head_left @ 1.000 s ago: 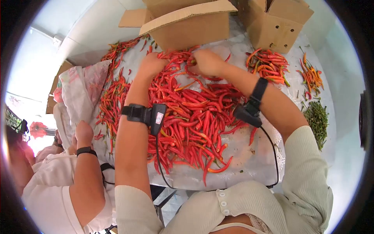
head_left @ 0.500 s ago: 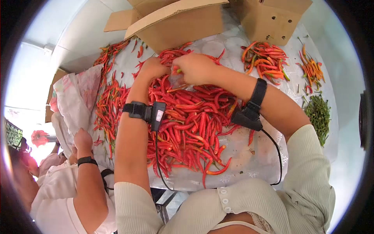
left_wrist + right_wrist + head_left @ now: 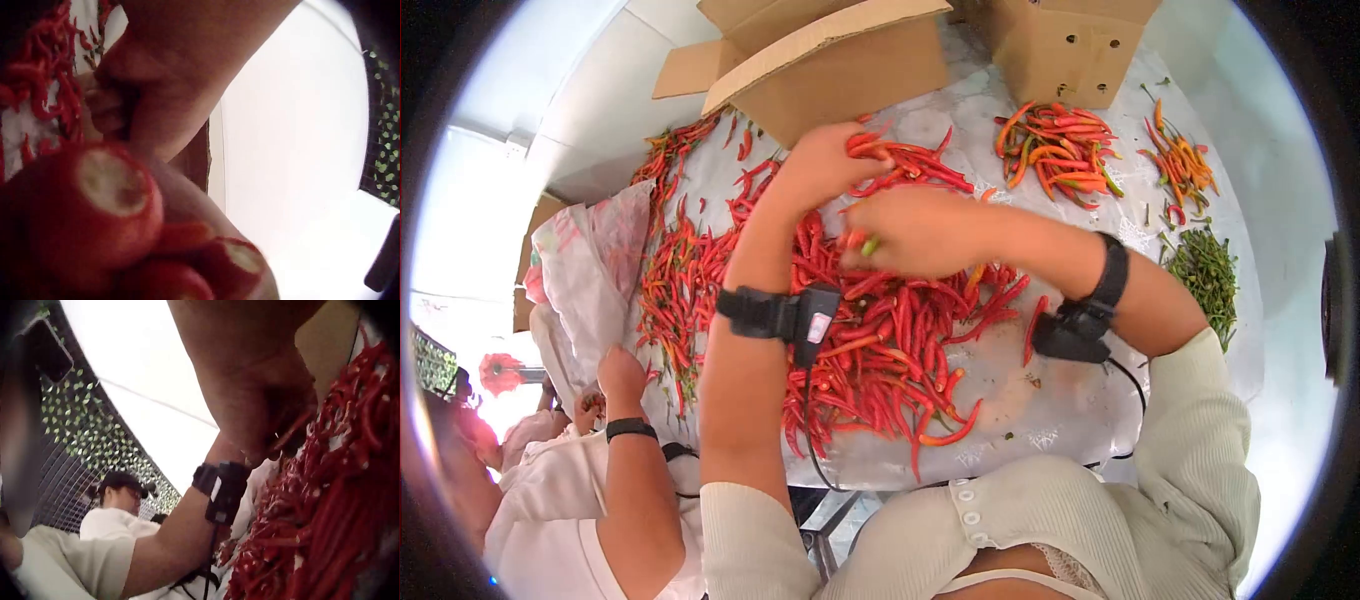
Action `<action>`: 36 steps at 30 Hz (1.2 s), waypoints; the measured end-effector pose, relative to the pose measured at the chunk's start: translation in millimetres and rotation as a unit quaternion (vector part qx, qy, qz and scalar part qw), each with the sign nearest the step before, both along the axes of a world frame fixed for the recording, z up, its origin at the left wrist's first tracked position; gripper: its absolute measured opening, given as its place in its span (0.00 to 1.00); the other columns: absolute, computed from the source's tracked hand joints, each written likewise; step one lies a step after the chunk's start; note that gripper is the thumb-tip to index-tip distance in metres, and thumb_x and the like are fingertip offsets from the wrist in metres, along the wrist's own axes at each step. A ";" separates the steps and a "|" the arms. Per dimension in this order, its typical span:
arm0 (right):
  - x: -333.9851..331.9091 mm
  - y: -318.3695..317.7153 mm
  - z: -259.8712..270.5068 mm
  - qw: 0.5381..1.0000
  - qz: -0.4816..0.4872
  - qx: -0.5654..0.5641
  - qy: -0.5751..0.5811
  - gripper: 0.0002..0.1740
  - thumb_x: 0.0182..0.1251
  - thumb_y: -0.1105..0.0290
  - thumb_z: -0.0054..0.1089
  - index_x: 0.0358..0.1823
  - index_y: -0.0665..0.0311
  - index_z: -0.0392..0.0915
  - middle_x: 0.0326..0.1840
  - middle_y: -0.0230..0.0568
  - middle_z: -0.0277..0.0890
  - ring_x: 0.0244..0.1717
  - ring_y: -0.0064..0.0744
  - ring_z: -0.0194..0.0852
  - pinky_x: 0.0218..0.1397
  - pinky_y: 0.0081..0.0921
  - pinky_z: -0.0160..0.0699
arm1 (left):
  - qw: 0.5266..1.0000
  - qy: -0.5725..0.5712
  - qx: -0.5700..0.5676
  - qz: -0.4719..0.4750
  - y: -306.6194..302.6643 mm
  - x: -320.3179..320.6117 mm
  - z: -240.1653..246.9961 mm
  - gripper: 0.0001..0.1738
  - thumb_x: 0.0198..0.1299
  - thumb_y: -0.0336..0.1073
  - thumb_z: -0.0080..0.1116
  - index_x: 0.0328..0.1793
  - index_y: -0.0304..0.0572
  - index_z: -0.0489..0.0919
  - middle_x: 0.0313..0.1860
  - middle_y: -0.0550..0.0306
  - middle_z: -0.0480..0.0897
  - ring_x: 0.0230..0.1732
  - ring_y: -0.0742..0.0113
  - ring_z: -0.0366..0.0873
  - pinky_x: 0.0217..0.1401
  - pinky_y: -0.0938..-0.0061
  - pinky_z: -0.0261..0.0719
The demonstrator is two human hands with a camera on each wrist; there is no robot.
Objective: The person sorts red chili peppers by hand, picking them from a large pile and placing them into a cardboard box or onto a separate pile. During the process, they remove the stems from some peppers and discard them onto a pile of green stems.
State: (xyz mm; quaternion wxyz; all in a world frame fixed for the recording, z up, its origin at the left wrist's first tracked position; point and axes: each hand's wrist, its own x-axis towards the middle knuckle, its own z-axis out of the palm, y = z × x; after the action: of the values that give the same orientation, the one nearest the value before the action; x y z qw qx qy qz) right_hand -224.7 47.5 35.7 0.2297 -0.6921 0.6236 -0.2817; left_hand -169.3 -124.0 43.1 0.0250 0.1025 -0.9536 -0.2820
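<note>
My left hand (image 3: 825, 165) reaches over red chili peppers (image 3: 920, 165) near the box, fingers right at them. The left wrist view shows this hand (image 3: 169, 75) with bent fingers; whether they pinch a pepper I cannot tell. My right hand (image 3: 915, 232) is just nearer to me, above the main heap of red chili peppers (image 3: 890, 370), gripping red chili peppers, with a green tip (image 3: 870, 246) beside its fingers. Close to the left wrist camera are stemless, pale-ended chili peppers (image 3: 125, 212). In the right wrist view, the right hand (image 3: 262, 406) has curled fingers.
Two cardboard boxes, one open (image 3: 840, 80) and one with holes (image 3: 1070, 55), stand at the back. To the right lie mixed peppers (image 3: 1060, 150), orange peppers (image 3: 1180, 165) and green stems (image 3: 1205, 280). Another person's arm (image 3: 640, 470) is at left, by a cloth (image 3: 590, 260).
My right hand has drawn back toward me and over the heap, with peppers in its grip. The left hand has moved slightly away and right, its fingers now over peppers near the box.
</note>
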 end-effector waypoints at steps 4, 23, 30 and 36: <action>-58.0 18.3 -16.6 0.985 -0.152 -0.060 -0.061 0.17 0.67 0.57 0.57 0.42 0.67 0.75 0.30 0.47 0.77 0.33 0.42 0.77 0.39 0.36 0.75 | 0.988 -0.002 -0.146 -0.059 4.9 -19.0 -42.5 0.22 0.51 0.49 0.66 0.43 0.40 0.82 0.40 0.42 0.83 0.45 0.43 0.80 0.48 0.57 0.77; -14.8 -29.8 -54.6 0.971 -0.158 0.049 0.173 0.18 0.53 0.58 0.66 0.34 0.67 0.83 0.35 0.56 0.81 0.41 0.55 0.81 0.44 0.45 0.79 | 0.976 -0.025 -0.064 0.206 5.2 112.6 27.2 0.17 0.51 0.42 0.65 0.40 0.37 0.82 0.31 0.42 0.82 0.35 0.50 0.80 0.41 0.63 0.75; -22.0 -19.1 -49.2 0.996 -0.076 0.040 0.036 0.22 0.60 0.54 0.64 0.43 0.68 0.80 0.37 0.53 0.81 0.41 0.46 0.80 0.45 0.37 0.75 | 0.984 0.009 0.030 0.175 37.5 142.9 26.4 0.18 0.48 0.42 0.68 0.40 0.36 0.81 0.31 0.46 0.83 0.32 0.56 0.80 0.40 0.67 0.75; -15.3 2.8 -19.4 0.982 -0.178 0.022 0.065 0.22 0.60 0.54 0.64 0.44 0.67 0.79 0.35 0.49 0.80 0.38 0.43 0.78 0.45 0.34 0.75 | 0.959 -0.089 -0.226 0.149 59.9 147.5 -4.1 0.19 0.44 0.46 0.69 0.39 0.42 0.83 0.36 0.45 0.83 0.40 0.48 0.81 0.44 0.58 0.77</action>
State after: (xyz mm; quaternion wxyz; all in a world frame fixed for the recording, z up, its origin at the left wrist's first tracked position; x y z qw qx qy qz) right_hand -240.0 50.3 16.2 0.1495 -0.5818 0.7565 -0.2585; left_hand -21.8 -64.0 39.1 0.0046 0.2593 -0.9649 -0.0416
